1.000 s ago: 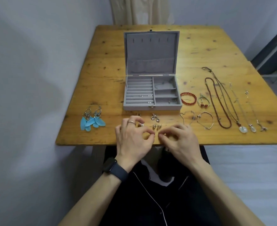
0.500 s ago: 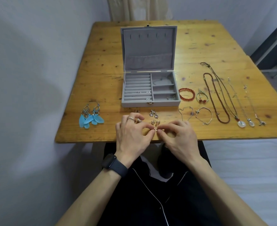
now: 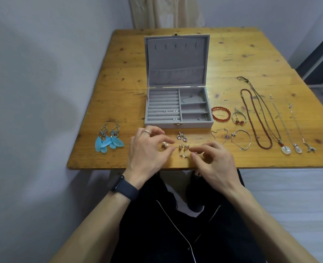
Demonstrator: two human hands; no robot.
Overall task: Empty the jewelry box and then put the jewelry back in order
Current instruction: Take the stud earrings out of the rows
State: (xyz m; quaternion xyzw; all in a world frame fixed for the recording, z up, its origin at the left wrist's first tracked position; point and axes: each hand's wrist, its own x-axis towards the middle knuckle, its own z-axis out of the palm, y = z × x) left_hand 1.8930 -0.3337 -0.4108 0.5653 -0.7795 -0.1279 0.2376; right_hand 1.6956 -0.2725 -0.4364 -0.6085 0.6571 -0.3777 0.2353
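Observation:
The grey jewelry box (image 3: pixel 177 124) stands open at mid-table with its lid upright. A few small studs (image 3: pixel 37 111) sit in its ring rolls. In front of the box, my left hand (image 3: pixel 149 150) and my right hand (image 3: pixel 212 162) meet over a small pair of silver drop earrings (image 3: pixel 184 149). My left thumb and forefinger pinch one earring's thin hook. The curled fingertips of my right hand pinch at the pair's other side. A pearl-coloured earring (image 3: pixel 164 145) lies under my left fingers. Another silver pair (image 3: pixel 181 137) lies just behind.
Blue feather earrings (image 3: pixel 109 142) lie at the left. To the right of the box are a red bead bracelet (image 3: pixel 221 114), a cord bracelet (image 3: pixel 238 118), thin chain bracelets (image 3: pixel 241 139) and several necklaces (image 3: pixel 261 118) laid in rows. The table's front edge (image 3: pixel 100 167) is right below my hands.
My hands have drawn slightly apart, so the small silver earrings now show on the table between them. The view has tilted a little.

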